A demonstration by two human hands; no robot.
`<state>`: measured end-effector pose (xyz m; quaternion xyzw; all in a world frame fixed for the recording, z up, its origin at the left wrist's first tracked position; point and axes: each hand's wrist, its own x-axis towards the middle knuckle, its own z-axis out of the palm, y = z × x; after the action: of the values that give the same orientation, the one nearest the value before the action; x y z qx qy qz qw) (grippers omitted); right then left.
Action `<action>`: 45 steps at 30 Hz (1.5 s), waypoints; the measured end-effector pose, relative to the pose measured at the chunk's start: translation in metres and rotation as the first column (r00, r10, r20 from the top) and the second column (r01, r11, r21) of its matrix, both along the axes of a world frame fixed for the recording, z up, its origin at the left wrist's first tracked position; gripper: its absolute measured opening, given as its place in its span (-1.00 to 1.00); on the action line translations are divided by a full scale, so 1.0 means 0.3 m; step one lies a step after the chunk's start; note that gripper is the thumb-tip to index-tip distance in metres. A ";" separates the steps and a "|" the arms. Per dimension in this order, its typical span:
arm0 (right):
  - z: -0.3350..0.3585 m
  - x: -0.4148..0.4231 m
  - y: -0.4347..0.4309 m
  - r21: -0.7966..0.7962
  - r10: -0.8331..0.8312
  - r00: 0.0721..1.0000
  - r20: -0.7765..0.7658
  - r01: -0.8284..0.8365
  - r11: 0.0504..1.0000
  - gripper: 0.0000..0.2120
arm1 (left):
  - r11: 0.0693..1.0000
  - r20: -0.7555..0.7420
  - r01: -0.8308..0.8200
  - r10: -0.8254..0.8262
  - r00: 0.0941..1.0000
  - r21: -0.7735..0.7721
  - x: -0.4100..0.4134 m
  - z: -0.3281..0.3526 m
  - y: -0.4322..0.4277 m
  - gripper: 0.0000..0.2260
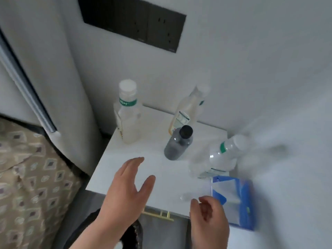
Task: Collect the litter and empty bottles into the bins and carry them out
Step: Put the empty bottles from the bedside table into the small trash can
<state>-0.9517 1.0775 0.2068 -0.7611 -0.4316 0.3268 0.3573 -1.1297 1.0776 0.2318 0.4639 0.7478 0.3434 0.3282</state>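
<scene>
Clear plastic bottles (128, 121) at the far edge of the white table (125, 164) seem light and slippery, best gripped mid-body; left hand (125, 191) and right hand (209, 219) hover open, empty.

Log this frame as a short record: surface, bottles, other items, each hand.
surface: white bedside table
bottles: four, capped; dark bottle at centre, tall clear bottle back left, labelled bottle at back, blurred bottle at right
other: blue packet, front right corner
left hand: open above the table, empty
right hand: loosely curled, empty, near front edge
</scene>
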 end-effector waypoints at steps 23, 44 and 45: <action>-0.075 0.022 0.063 -0.057 0.466 0.874 -0.134 -0.477 0.877 -0.81 | 0.986 0.122 -0.070 0.052 0.991 0.149 0.023 0.153 0.127 -0.68; -0.649 -0.359 -0.205 -0.394 0.693 0.699 -0.175 -0.695 0.602 -0.90 | 0.722 -0.197 -0.334 0.270 0.942 -0.606 -0.243 -0.785 -0.458 -0.69; -0.669 -0.360 -0.207 -0.405 0.695 0.700 -0.164 -0.690 0.600 -0.90 | 0.711 -0.206 -0.338 0.268 0.941 -0.617 -0.239 -0.815 -0.456 -0.70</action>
<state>-1.0596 1.0155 0.0060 -0.5953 -0.6093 0.5235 0.0200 -1.2013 0.9407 -0.0126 0.2105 0.9011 0.0910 0.3681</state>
